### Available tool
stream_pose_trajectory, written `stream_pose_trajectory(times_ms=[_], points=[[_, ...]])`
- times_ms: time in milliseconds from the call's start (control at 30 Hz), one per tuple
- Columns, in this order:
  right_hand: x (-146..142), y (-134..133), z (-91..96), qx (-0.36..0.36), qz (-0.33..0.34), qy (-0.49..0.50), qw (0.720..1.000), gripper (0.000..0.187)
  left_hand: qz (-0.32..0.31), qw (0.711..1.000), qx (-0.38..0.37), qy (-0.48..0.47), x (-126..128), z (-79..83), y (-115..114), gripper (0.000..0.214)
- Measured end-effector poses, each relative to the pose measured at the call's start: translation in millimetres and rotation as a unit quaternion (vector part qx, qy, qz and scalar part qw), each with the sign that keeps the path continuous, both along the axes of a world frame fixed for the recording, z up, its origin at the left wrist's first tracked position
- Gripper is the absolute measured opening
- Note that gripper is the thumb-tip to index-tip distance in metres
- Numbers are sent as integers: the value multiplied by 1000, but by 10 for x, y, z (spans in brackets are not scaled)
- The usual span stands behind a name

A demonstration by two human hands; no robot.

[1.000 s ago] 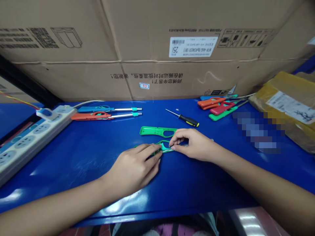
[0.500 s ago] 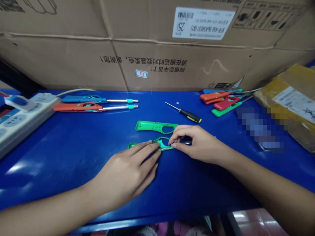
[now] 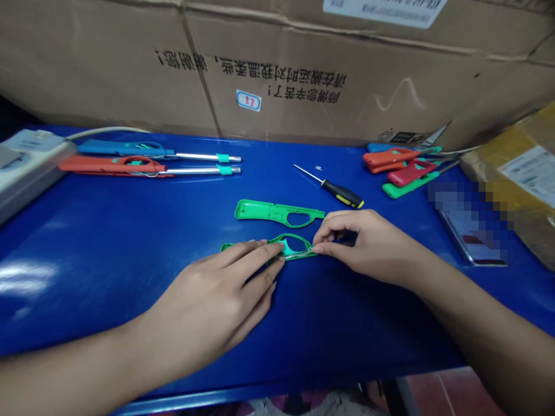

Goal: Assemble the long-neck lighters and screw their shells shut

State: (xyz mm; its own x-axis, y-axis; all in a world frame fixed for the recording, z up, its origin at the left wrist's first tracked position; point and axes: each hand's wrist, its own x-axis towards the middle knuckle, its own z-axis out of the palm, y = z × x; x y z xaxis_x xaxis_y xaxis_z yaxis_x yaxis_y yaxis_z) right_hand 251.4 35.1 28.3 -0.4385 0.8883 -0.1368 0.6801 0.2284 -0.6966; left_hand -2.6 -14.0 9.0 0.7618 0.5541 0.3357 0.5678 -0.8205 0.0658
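The lower green lighter half (image 3: pixel 299 237) lies open on the blue table, its oval trigger opening showing. A teal trigger piece (image 3: pixel 286 248) sits inside it, and a thin pale wire (image 3: pixel 299 255) runs along its lower side. My left hand (image 3: pixel 229 289) is closed over the handle end, fingers together and pressing it down; its thumb is hidden. At the neck end, thumb and forefinger of my right hand (image 3: pixel 364 245) pinch the wire. Just behind lies the matching green half-shell (image 3: pixel 260 211), its right tip against my right fingers.
A black-and-yellow screwdriver (image 3: pixel 342 194) lies behind my right hand. A blue lighter (image 3: pixel 125 148) and an orange lighter (image 3: pixel 113 165) lie back left by a power strip (image 3: pixel 34 167). Several lighters (image 3: pixel 407 167), a phone (image 3: pixel 472 231) and a taped parcel (image 3: pixel 520 167) are right. A large carton (image 3: pixel 277 69) stands behind.
My right hand has slid slightly right along the lower half toward its neck, uncovering more of the trigger opening and wire. My left hand stays on the handle. The view has tilted down.
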Motion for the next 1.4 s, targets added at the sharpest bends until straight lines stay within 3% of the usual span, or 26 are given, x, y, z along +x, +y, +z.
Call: stream_pose_trajectory(times_ms=[267,700,933,1067,1167,1400], points=[[12,-66,33,46,38,-59,997,11,1,1000,-2,8,-23,-8,-7,34],[38,-56,52,47,85,-31,995,16,-42,998,-34,-41,-37,-23,20,33],[63,-59,48,68,89,-35,993,16,3,975,-133,-176,-147,73,189,23],[72,-54,40,62,88,-39,993,16,-3,971,-204,-125,-280,206,456,16],[72,-52,36,45,84,-41,995,15,-40,948,-304,-84,-363,245,616,15],[58,-71,49,58,92,-65,992,14,-18,908,-408,-96,-388,168,671,16]])
